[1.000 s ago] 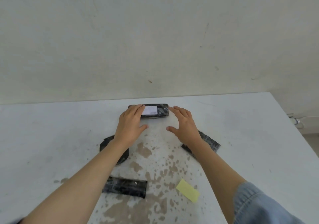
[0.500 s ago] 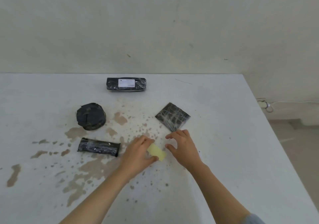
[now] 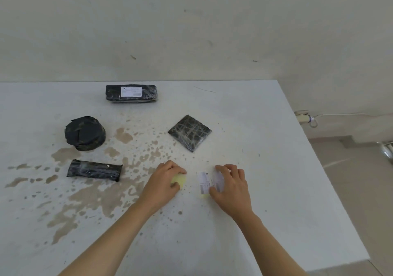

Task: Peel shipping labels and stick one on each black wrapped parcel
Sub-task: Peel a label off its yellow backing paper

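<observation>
A person's two bare hands work low over a stained white counter [image 3: 265, 148], seen from above. The left hand [image 3: 164, 182] is curled narrowly around a pale yellow scrap of backing paper [image 3: 179, 181], pinching it between thumb and fingers. The right hand [image 3: 230, 187] presses its fingers on small white printed shipping labels [image 3: 204, 183] lying flat on the counter, with a sliver of yellow backing showing beneath; whether it grips one or only pins them cannot be told.

Four black wrapped parcels sit farther away. A long parcel [image 3: 131, 93] at the back already carries a white label. A round parcel [image 3: 85, 133] at the left, a flat square parcel [image 3: 190, 132] near the middle and a narrow bar parcel [image 3: 94, 170] at the near left show no label.

The labels look thin, light and floppy, likely to curl and stick to themselves, so a corner or edge is the best place to lift one, keeping the sticky side off the fingers. The parcels' glossy wrap looks slick and wrinkled, so a label probably needs firm smoothing on the flattest face, with the light parcel steadied by the other hand.
</observation>
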